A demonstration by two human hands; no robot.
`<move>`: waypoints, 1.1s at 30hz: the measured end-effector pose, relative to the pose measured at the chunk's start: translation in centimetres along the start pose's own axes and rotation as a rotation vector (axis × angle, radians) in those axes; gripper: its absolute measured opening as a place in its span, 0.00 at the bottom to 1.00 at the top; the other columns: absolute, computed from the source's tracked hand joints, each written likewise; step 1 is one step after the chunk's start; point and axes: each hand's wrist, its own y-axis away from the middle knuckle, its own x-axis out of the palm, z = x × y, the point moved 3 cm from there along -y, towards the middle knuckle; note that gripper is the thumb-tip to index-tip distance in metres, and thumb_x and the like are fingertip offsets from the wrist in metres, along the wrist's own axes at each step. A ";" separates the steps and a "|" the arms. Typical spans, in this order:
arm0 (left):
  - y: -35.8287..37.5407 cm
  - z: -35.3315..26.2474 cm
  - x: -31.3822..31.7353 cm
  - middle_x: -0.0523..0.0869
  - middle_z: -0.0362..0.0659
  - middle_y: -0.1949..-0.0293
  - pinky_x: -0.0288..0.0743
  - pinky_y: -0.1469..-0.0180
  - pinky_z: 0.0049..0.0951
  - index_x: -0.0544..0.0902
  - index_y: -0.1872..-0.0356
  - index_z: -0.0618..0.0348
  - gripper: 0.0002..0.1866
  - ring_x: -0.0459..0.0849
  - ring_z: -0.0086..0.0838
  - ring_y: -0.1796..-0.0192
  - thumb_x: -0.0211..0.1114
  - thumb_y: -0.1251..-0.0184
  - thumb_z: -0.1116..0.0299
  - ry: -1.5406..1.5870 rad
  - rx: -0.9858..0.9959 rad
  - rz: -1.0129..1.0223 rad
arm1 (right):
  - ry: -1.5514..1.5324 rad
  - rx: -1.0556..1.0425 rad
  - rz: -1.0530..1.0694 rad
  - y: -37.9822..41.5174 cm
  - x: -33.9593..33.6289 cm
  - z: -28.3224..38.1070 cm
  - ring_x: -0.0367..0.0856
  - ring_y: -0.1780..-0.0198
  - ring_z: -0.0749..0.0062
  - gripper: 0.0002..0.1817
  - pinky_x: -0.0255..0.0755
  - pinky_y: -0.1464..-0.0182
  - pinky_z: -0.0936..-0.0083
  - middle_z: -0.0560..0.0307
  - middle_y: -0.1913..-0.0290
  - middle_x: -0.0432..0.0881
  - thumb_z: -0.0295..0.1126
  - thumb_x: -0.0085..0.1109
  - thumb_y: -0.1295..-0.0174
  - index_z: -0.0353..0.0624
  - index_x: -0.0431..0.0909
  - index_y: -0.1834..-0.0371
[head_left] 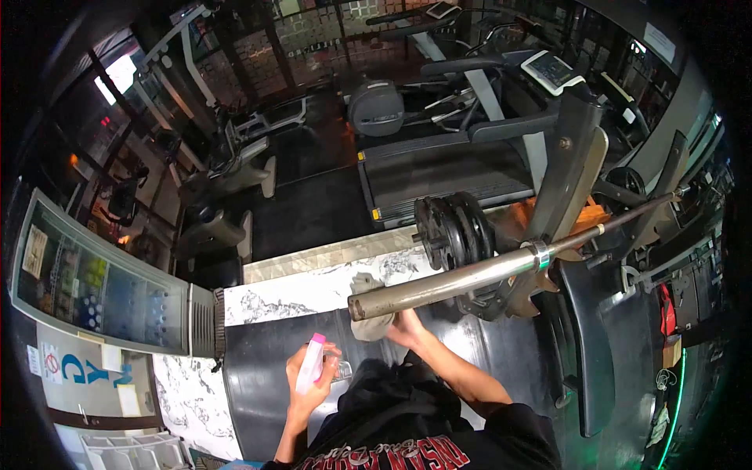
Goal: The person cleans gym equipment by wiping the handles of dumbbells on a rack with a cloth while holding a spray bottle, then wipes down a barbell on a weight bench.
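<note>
My left hand (296,373) is closed round a spray bottle with a pink and white top (312,362), held upright near my body. Part of its clear body shows beside my fingers. My right hand (405,329) is closed on a greyish cloth (370,328), just below the thick sleeve end of a barbell (439,290). Some of the cloth shows above the sleeve and some below, so it looks wrapped around the end. The sleeve hides part of my right fingers.
The barbell rests on a rack upright (568,172), with weight plates (454,231) stored beneath it. A padded bench (583,352) stands to the right. Ahead is a treadmill (446,172). To the left stands a glass-door drinks fridge (102,278). A marble-patterned step (313,286) crosses the floor.
</note>
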 end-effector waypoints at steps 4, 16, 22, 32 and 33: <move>0.0 -1.3 -0.2 0.85 0.45 0.66 0.76 0.72 0.21 0.79 0.57 0.68 0.09 0.81 0.20 0.75 0.63 0.37 0.81 0.028 -0.019 0.005 | 0.066 -0.039 0.153 -0.7 4.4 -0.3 0.72 0.34 0.65 0.32 0.64 0.31 0.64 0.56 0.36 0.75 0.52 0.52 0.33 0.43 0.67 0.33; -8.9 -7.9 -1.8 0.79 0.44 0.57 0.74 0.66 0.22 0.79 0.58 0.64 0.15 0.80 0.20 0.69 0.73 0.45 0.76 -0.317 0.568 0.397 | -0.084 -0.065 -0.072 1.6 -2.8 -2.5 0.75 0.38 0.58 0.23 0.63 0.31 0.58 0.50 0.40 0.78 0.40 0.47 0.32 0.37 0.72 0.39; -11.2 -7.1 -2.3 0.71 0.43 0.49 0.73 0.63 0.22 0.73 0.50 0.62 0.20 0.80 0.21 0.68 0.71 0.43 0.77 0.026 0.247 0.385 | -0.037 -0.165 -0.175 2.3 -1.0 -3.0 0.78 0.42 0.58 0.22 0.69 0.35 0.59 0.52 0.41 0.79 0.39 0.48 0.33 0.39 0.73 0.41; -7.7 -0.1 -4.2 0.80 0.49 0.56 0.74 0.62 0.23 0.72 0.49 0.64 0.19 0.81 0.25 0.64 0.66 0.41 0.80 0.140 0.338 0.192 | 0.536 -0.530 -0.475 12.4 6.3 -0.5 0.78 0.41 0.60 0.22 0.75 0.41 0.58 0.51 0.43 0.79 0.29 0.44 0.37 0.39 0.70 0.38; -7.4 0.3 -4.2 0.80 0.50 0.59 0.75 0.61 0.26 0.72 0.49 0.64 0.19 0.82 0.29 0.59 0.65 0.41 0.80 0.178 0.320 0.188 | 0.802 -0.708 -0.482 12.4 8.6 -0.1 0.77 0.40 0.60 0.23 0.75 0.41 0.58 0.51 0.44 0.79 0.26 0.47 0.40 0.39 0.71 0.39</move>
